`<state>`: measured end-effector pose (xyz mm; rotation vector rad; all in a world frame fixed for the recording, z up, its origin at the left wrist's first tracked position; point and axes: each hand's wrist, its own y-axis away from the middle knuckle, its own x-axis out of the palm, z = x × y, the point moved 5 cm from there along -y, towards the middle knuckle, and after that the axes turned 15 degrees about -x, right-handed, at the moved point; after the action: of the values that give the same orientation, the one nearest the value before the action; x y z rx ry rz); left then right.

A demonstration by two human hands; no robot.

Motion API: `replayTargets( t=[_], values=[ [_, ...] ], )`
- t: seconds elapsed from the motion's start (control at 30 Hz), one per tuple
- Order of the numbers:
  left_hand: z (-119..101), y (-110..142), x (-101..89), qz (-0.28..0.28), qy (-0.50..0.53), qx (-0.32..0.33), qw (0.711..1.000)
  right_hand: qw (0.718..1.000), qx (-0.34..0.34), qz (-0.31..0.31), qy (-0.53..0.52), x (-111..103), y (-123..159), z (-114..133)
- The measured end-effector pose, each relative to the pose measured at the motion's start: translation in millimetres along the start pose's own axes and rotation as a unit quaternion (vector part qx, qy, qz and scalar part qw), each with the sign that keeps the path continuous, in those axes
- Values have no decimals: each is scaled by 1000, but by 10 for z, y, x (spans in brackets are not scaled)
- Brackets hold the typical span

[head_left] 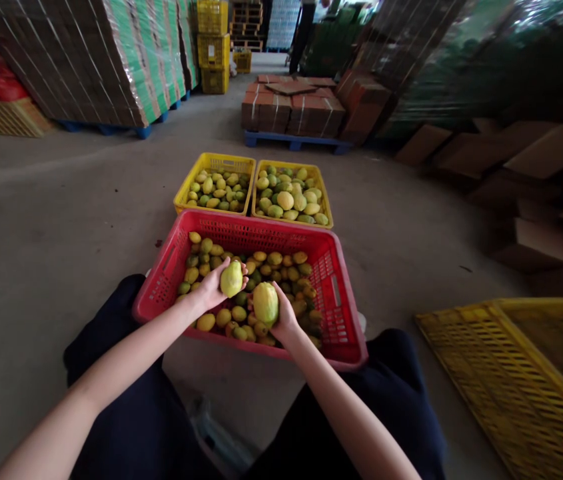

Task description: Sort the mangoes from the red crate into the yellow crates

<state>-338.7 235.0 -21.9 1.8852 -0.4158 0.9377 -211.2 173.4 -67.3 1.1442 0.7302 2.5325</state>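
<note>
My left hand [212, 285] is wrapped round a yellow-green lemon [232, 279]. A larger, bumpy yellow-green lemon [266, 304] sits in the grip of my right hand [285, 319]. Both hands are over a red plastic crate [168, 257] between my knees, with a small gap between the two fruits. Many smaller lemons [239, 314], yellow to green, cover the bottom of that crate. Just beyond it stand a left yellow crate [184, 192] and a right yellow crate [324, 200], side by side and filled with lemons.
At right is a large yellow crate [491, 373]. Flattened and tumbled cardboard boxes [536, 233] lie behind it. Strapped cartons [288, 113] rest on a blue pallet [296, 142] ahead. Wrapped stacks [86, 60] and stacked yellow crates [212, 50] stand further back, near a standing person [302, 37].
</note>
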Motion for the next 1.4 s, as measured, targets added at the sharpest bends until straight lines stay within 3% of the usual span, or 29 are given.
replayTargets(
  t=[0.13, 0.23, 0.3, 0.37, 0.43, 0.5, 0.6, 0.87, 1.0, 1.1, 1.23, 1.4],
  values=[
    [22, -2, -26, -9, -53, -2, 999, 999, -7, 39, 6, 38, 28, -22],
    [-31, 9, -45, -21, -181, 68, 981, 990, -110, 72, 41, 61, 24, 58],
    [-62, 48, -2, -6, -297, 131, 946, 964, -228, 96, 96, 71, 46, 167],
    [-65, 114, 71, 18, -405, 188, 895, 920, -333, 123, 166, 83, 104, 266],
    [-48, 182, 137, 36, -480, 226, 847, 881, -388, 152, 223, 96, 168, 311],
    [-22, 227, 179, 48, -521, 239, 818, 861, -404, 177, 252, 103, 216, 318],
    [15, 254, 215, 73, -543, 241, 801, 854, -406, 192, 264, 108, 248, 312],
    [16, 282, 245, 90, -549, 253, 791, 876, -396, 167, 220, 83, 195, 353],
    [22, 222, 213, 74, -522, 226, 819, 929, -321, 137, 126, 101, 171, 340],
    [22, 98, 122, 42, -430, 169, 886, 971, -197, 136, 7, 145, 163, 263],
    [31, -7, 4, 16, -210, 83, 974, 982, -103, 107, -114, 119, 147, 220],
    [74, 12, -79, -21, -16, 0, 1000, 982, -84, 92, -143, 56, 67, 222]
  ],
)
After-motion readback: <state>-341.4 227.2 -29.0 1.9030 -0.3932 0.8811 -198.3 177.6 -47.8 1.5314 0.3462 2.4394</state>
